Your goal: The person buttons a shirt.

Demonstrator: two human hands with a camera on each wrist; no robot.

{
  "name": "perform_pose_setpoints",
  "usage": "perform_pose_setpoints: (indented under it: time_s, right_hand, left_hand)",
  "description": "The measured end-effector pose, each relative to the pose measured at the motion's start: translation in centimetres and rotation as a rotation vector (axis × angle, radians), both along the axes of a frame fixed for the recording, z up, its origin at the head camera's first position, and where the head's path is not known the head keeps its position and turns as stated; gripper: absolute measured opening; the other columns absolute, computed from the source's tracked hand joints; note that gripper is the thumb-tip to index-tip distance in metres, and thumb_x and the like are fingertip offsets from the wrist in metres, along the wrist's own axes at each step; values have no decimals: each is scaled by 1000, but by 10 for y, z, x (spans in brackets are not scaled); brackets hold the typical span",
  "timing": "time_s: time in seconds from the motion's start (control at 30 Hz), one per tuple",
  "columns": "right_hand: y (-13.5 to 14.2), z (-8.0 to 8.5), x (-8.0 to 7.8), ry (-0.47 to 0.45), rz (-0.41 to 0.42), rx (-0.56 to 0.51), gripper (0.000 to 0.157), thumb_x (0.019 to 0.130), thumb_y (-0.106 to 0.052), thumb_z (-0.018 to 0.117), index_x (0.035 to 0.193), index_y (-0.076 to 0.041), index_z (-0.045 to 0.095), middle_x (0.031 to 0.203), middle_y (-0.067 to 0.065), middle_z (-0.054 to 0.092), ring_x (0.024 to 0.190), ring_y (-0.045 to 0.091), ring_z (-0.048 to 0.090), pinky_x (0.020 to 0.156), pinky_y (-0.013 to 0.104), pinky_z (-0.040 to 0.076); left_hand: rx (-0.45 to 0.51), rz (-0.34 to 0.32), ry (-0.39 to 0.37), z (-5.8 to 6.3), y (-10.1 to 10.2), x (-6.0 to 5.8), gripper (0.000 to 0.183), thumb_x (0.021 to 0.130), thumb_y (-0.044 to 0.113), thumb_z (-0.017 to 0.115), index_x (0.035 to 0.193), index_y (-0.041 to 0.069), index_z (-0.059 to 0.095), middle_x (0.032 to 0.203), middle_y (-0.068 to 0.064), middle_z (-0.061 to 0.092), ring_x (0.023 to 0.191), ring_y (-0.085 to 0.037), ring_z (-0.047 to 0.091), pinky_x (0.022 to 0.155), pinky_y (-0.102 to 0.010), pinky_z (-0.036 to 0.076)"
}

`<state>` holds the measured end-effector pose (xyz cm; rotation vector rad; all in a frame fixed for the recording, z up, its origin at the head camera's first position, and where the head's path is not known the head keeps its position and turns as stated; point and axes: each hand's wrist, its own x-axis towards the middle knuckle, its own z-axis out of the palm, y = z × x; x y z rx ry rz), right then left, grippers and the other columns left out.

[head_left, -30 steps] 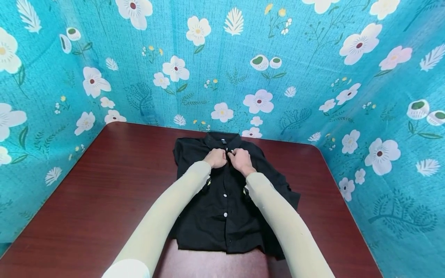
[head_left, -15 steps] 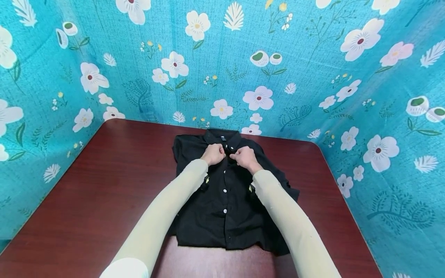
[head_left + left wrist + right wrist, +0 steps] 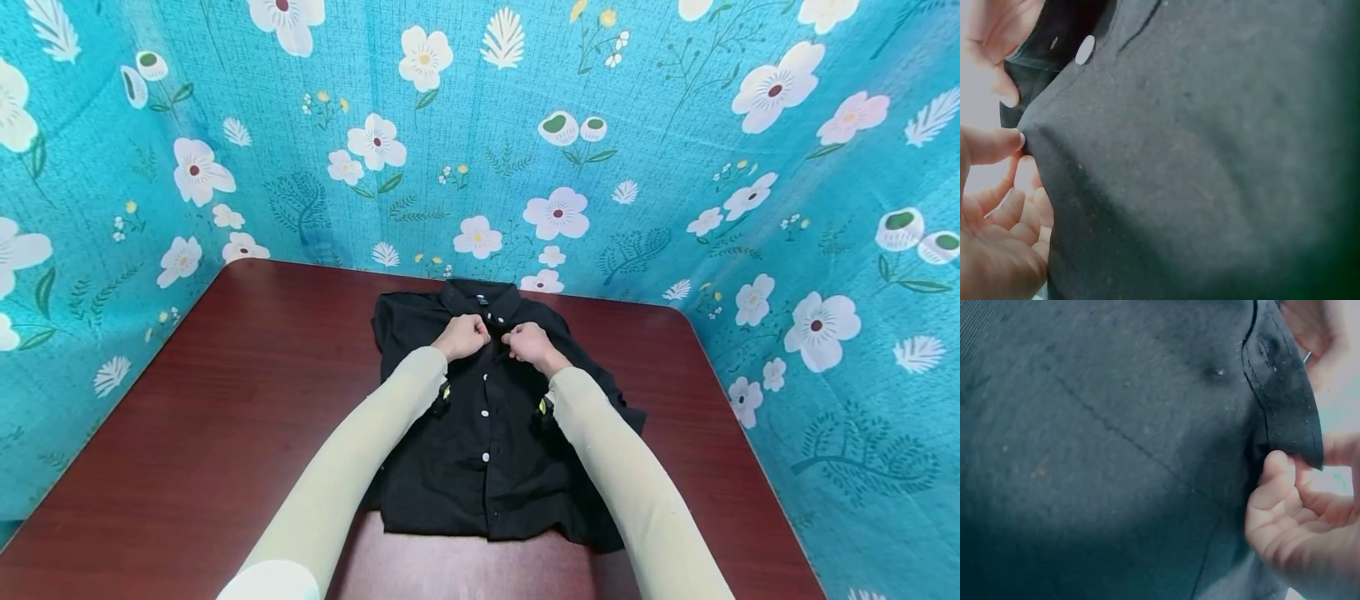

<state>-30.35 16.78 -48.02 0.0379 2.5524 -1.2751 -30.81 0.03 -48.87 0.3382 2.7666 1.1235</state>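
Note:
A black button-up shirt [image 3: 442, 483] lies front up on the table, its collar [image 3: 457, 300] at the far edge. Just below the collar, my left hand [image 3: 462, 336] pinches the front edge of one side between thumb and fingers. The left wrist view shows a white button [image 3: 1085, 50] above that pinch. Opposite, my right hand [image 3: 529, 343] pinches the other front edge, a stitched placket [image 3: 1291, 394] with a buttonhole. A small gap separates the two hands. Lower down the front, white buttons [image 3: 486, 457] show in a line.
The dark red wooden table [image 3: 225, 417] extends to both sides of the shirt. Blue floral curtain [image 3: 480, 150] hangs behind it and along both sides. A folded sleeve [image 3: 632, 419] sticks out at the right.
My hands have moved slightly apart from each other, the right one shifting right. A white button near the collar has come into sight between them. The camera view has shifted a little.

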Motion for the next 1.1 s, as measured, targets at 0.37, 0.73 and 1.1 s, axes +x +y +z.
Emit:
perform_pose_setpoints:
  time_s: [0.37, 0.73, 1.1]
  right_hand:
    - [-6, -7, 1, 149, 50, 90, 12, 87, -15, 65, 78, -6, 64, 63, 3, 61, 60, 15, 59, 58, 25, 43]
    - [-11, -5, 3, 187, 162, 261, 12, 84, -11, 58, 95, -6, 59, 73, 7, 54, 68, 24, 50, 61, 30, 37]
    - [-16, -10, -2, 374, 292, 528, 20, 94, -18, 55, 106, -13, 70, 107, 6, 66, 95, 26, 61, 83, 40, 47]
  left_hand:
    - [-24, -102, -42, -2, -3, -2, 9, 87, 14, 63, 83, 9, 69, 90, -1, 66, 94, -19, 58, 86, -29, 43]
    - [8, -77, -85, -2, -7, -1, 8, 90, 14, 58, 85, 11, 63, 91, 0, 65, 134, -20, 34, 107, -30, 27]
    - [-17, -113, -120, -3, -6, 1, 9, 91, 14, 57, 88, 9, 64, 92, -1, 64, 133, -23, 37, 108, -33, 27]
